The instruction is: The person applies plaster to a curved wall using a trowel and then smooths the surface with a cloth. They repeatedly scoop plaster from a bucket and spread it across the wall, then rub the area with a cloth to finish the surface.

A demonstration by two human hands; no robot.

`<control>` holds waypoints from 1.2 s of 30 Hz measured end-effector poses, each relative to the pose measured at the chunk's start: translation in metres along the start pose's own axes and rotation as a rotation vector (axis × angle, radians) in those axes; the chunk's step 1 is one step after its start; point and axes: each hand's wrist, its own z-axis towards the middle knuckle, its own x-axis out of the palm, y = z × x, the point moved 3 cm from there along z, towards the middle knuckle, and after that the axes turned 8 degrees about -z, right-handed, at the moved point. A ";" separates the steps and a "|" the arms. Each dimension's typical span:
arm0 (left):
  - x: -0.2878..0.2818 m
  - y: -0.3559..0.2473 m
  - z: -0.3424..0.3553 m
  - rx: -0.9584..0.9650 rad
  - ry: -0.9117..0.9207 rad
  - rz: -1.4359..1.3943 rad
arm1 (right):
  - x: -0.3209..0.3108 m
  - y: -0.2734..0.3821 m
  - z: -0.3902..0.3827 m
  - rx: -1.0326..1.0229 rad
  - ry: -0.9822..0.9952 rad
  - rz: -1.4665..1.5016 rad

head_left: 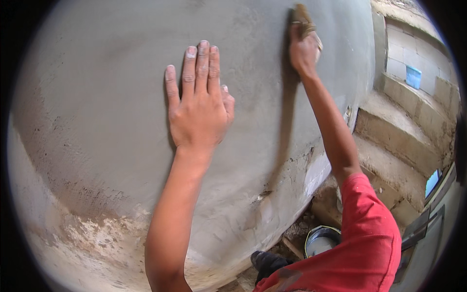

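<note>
My left hand [199, 102] lies flat on a grey plastered wall [107, 68], palm down with fingers stretched out and marked with pale residue. Higher up and to the right, my right hand [304, 51] grips a tan pad or brush [302, 17] against the wall, casting a long shadow. The plaster looks smooth around both hands, while its lower left part is rough, darker and patchy.
Concrete steps [389, 126] descend along the right beside a block wall [413, 48]. A light blue container [413, 77] sits on a ledge there. Below, a bucket of grey liquid [322, 241] stands beside my dark-shod foot [265, 263] and some rubble.
</note>
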 end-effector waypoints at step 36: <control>0.002 -0.001 0.000 -0.011 0.022 0.036 | -0.009 -0.047 0.002 0.375 0.043 0.217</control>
